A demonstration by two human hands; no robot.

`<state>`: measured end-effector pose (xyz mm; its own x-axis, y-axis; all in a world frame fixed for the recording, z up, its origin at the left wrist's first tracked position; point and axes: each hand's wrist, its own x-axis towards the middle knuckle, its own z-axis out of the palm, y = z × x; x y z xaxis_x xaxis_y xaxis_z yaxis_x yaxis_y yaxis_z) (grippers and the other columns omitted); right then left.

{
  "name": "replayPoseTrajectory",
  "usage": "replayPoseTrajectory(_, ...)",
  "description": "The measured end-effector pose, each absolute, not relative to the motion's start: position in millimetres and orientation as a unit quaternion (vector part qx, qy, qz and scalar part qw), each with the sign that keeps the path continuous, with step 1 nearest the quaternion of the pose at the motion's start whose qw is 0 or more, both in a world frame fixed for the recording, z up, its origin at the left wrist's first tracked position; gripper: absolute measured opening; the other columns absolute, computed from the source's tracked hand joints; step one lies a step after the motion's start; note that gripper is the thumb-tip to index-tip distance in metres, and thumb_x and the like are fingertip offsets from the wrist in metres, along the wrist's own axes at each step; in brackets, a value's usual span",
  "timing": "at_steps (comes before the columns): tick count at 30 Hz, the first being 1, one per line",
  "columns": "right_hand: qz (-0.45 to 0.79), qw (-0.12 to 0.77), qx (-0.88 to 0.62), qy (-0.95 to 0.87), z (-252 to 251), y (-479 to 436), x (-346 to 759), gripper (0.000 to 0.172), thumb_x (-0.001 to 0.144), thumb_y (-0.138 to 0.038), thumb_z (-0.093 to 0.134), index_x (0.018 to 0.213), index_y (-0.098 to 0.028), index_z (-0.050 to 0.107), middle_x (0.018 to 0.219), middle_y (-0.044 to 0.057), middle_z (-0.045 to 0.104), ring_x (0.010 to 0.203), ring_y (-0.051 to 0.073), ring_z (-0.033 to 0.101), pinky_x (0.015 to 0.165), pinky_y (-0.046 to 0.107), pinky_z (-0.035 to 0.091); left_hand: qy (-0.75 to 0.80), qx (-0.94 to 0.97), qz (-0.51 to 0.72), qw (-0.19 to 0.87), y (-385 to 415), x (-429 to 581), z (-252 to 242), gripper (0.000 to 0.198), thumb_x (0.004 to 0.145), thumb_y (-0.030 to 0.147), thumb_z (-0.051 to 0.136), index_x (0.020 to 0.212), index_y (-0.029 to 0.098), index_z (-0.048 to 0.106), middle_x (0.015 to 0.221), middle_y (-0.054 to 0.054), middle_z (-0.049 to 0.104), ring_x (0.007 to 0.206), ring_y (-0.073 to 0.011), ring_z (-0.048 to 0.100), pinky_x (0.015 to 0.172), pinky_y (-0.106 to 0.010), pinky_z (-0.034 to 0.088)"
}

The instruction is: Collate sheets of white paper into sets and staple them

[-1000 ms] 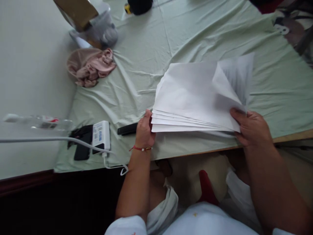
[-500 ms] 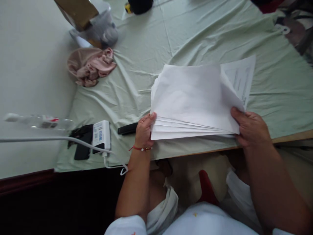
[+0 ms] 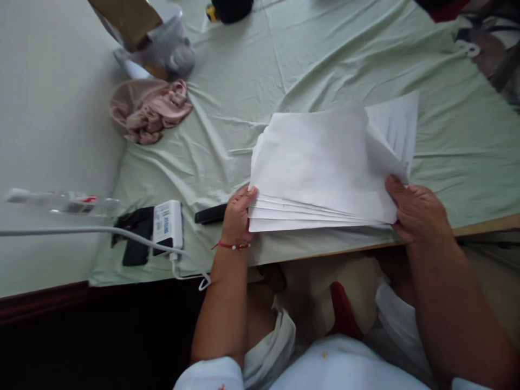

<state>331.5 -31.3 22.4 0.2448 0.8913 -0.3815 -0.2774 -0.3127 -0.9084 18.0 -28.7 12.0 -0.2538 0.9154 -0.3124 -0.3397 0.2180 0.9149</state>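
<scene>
1. Head view: a sheaf of white paper (image 3: 312, 162) is held between both hands, over the near edge area of the desk (image 3: 325, 59); whether its underside touches the cloth there, I cannot tell.
2. Its sheets are fanned out of line, with several edges stepped along the near left side. The top sheet looks blank and curls up at the right, showing a printed sheet (image 3: 400, 124) beneath, its text too blurred to read.
3. Left hand (image 3: 239, 214): closed round the left edge of the sheaf, thumb uppermost; the fingers underneath are mostly hidden. A red bracelet (image 3: 234, 246) circles the wrist.
4. Right hand (image 3: 418, 208): pinching the near right corner, thumb on top, other fingers partly concealed below.
5. Just beside the left hand lies a long black object (image 3: 209, 214), partly hidden behind it.
6. Farther left are a white device (image 3: 173, 219) with a white cable (image 3: 101, 231) plugged in, a dark flat object (image 3: 136, 249), and a clear bottle (image 3: 85, 204) near the wall.
7. Beyond these sit a crumpled pink cloth (image 3: 158, 111) and a clear plastic container (image 3: 176, 40) with a brown box (image 3: 130, 24) at its top.
8. Pale green cloth, wrinkled, covers the desk.
</scene>
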Motion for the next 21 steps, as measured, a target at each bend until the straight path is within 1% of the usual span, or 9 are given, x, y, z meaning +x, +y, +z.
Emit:
replayPoseTrajectory(2, 0.554, 0.53, -0.586, -0.262, 27.3, -32.7, 332.9, 0.06, 0.049, -0.06, 0.106, 0.064, -0.023, 0.061, 0.049, -0.005, 0.053, 0.043, 0.011, 0.047, 0.035, 0.023, 0.035, 0.544, 0.252, 0.564, 0.568, -27.7, 15.0, 12.1, 0.038, 0.072, 0.053, 0.091, 0.081, 0.021, 0.073, 0.092, -0.009, 0.084, 0.112, -0.0322, 0.08, 0.092, -0.041, 0.067)
replayPoseTrajectory(4, 0.553, 0.526, -0.584, -0.277, 31.0, -34.4, 335.0, 0.061, 0.046, -0.062, 0.106, 0.063, -0.022, 0.064, 0.048, -0.005, 0.052, 0.041, 0.01, 0.043, 0.035, 0.024, 0.032, 0.541, 0.246, 0.554, 0.583, -27.1, 13.1, 12.5, 0.046, 0.073, 0.063, 0.089, 0.082, 0.02, 0.073, 0.091, -0.01, 0.084, 0.111, -0.0326, 0.081, 0.091, -0.042, 0.068)
replayPoseTrajectory(6, 0.549, 0.52, -0.583, -0.297, 32.0, -36.4, 338.0, 0.06, 0.05, -0.063, 0.105, 0.061, -0.022, 0.063, 0.048, -0.005, 0.051, 0.041, 0.009, 0.04, 0.037, 0.024, 0.032, 0.547, 0.25, 0.54, 0.589, -27.2, 13.1, 13.0, 0.048, 0.069, 0.063, 0.093, 0.083, 0.021, 0.074, 0.087, -0.008, 0.084, 0.107, -0.0322, 0.082, 0.09, -0.042, 0.068)
replayPoseTrajectory(8, 0.543, 0.513, -0.584, -0.318, 30.0, -38.3, 341.2, 0.056, 0.057, -0.059, 0.104, 0.06, -0.022, 0.063, 0.049, -0.004, 0.051, 0.044, 0.01, 0.042, 0.041, 0.025, 0.036, 0.554, 0.257, 0.533, 0.585, -28.0, 14.2, 13.9, 0.049, 0.06, 0.055, 0.101, 0.084, 0.02, 0.075, 0.083, -0.006, 0.084, 0.103, -0.0313, 0.082, 0.089, -0.041, 0.068)
replayPoseTrajectory(11, 0.525, 0.517, -0.578, -0.351, 23.2, -38.8, 345.3, 0.049, 0.069, -0.051, 0.101, 0.059, -0.021, 0.063, 0.054, -0.002, 0.056, 0.056, 0.014, 0.055, 0.053, 0.026, 0.046, 0.55, 0.274, 0.543, 0.573, -30.2, 15.6, 16.6, 0.051, 0.052, 0.046, 0.107, 0.084, 0.02, 0.076, 0.082, -0.005, 0.083, 0.1, -0.0296, 0.082, 0.09, -0.04, 0.067)
replayPoseTrajectory(14, 0.501, 0.567, -0.539, -0.371, 16.3, -35.5, 348.6, 0.027, 0.076, -0.042, 0.096, 0.078, -0.023, 0.078, 0.078, 0.0, 0.074, 0.08, 0.018, 0.068, 0.076, 0.028, 0.057, 0.539, 0.298, 0.573, 0.54, -32.7, 14.5, 19.6, 0.045, 0.054, 0.042, 0.106, 0.076, 0.021, 0.074, 0.086, -0.005, 0.083, 0.102, -0.0252, 0.08, 0.094, -0.036, 0.065)
replayPoseTrajectory(16, 0.488, 0.604, -0.508, -0.372, 14.3, -32.8, 351.2, 0.025, 0.072, -0.031, 0.097, 0.092, -0.025, 0.083, 0.095, 0.001, 0.081, 0.09, 0.017, 0.071, 0.093, 0.031, 0.057, 0.54, 0.312, 0.593, 0.51, -34.3, 13.5, 20.5, 0.04, 0.056, 0.037, 0.105, 0.069, 0.021, 0.072, 0.084, -0.003, 0.082, 0.101, -0.022, 0.078, 0.098, -0.033, 0.062)
replayPoseTrajectory(19, 0.48, 0.618, -0.514, -0.352, 15.6, -31.8, 353.5, 0.026, 0.061, -0.016, 0.097, 0.08, -0.022, 0.081, 0.091, 0.001, 0.081, 0.089, 0.016, 0.07, 0.102, 0.033, 0.054, 0.536, 0.326, 0.617, 0.476, -36.9, 13.6, 19.5, 0.034, 0.058, 0.028, 0.103, 0.063, 0.024, 0.069, 0.078, 0.001, 0.078, 0.096, -0.0191, 0.076, 0.098, -0.032, 0.061)
replayPoseTrajectory(21, 0.469, 0.62, -0.527, -0.344, 17.3, -33.8, 352.7, 0.029, 0.057, -0.014, 0.098, 0.075, -0.021, 0.076, 0.089, 0.0, 0.078, 0.095, 0.017, 0.071, 0.107, 0.034, 0.053, 0.526, 0.331, 0.626, 0.471, -39.8, 13.7, 18.3, 0.031, 0.056, 0.023, 0.101, 0.063, 0.026, 0.07, 0.077, 0.003, 0.077, 0.094, -0.0188, 0.074, 0.098, -0.033, 0.061)
